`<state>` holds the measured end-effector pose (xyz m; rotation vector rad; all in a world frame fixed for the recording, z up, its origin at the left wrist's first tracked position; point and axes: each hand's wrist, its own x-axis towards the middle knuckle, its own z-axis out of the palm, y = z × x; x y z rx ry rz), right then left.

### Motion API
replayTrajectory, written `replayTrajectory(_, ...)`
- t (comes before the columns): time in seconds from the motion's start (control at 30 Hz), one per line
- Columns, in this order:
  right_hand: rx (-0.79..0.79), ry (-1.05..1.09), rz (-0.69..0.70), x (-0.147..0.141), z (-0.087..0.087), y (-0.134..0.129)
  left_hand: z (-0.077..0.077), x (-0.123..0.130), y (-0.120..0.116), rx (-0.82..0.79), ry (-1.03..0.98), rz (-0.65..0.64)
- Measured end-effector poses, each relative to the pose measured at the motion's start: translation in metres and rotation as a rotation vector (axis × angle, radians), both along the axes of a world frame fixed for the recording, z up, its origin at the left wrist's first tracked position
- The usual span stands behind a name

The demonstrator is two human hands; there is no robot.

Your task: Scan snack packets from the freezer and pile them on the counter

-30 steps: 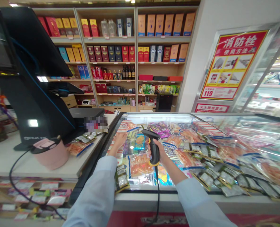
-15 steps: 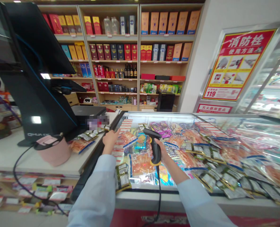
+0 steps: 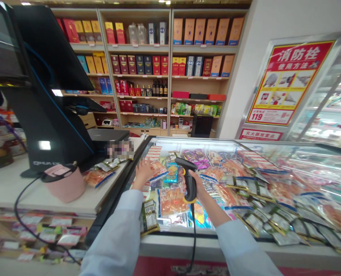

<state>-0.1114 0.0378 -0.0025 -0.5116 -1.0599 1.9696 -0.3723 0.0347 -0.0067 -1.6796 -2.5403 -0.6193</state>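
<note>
Barcode scanner (image 3: 190,184), one unit, is held upright above the left part of the glass-topped case (image 3: 176,241), the fingers of the right hand (image 3: 196,186) clamped around its handle. One cable (image 3: 193,226) drops from it across the case's near edge. Fingers of the left hand (image 3: 143,172) are spread apart beside one orange packet (image 3: 158,172); contact cannot be determined. Adjacent: one blue packet (image 3: 172,173), partly behind the scanner; one larger orange packet (image 3: 172,202) below; one green-and-silver packet (image 3: 149,217) at the near left corner. Packets (image 3: 262,188) heaped to the right overlap too much for counting. On the bench (image 3: 3,195), left: one pink container (image 3: 64,188) and one black register (image 3: 63,134), which blocks part of the shelving (image 3: 170,76). Top right shelf: six orange boxes (image 3: 210,32). Wall: one red poster (image 3: 289,84).
</note>
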Motion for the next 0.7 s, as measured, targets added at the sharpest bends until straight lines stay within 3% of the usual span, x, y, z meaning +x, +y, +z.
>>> replayTrajectory(0.1, 0.004, 0.003, 0.011, 0.001, -0.002, 0.001, 0.006, -0.002, -0.002, -0.002, 0.007, 0.084)
replayTrajectory(0.3, 0.019, 0.008, 0.025, 0.001, -0.006, 0.002, 0.012, -0.002, -0.004, -0.061, -0.057, 0.001)
replayTrajectory(0.53, 0.098, 0.003, -0.008, 0.001, -0.001, -0.001, 0.023, -0.001, -0.006, 0.274, -0.190, -0.240)
replayTrajectory(0.7, 0.129, 0.008, -0.035, 0.001, 0.004, -0.005, 0.029, -0.005, -0.007, 0.434, -0.186, -0.268)
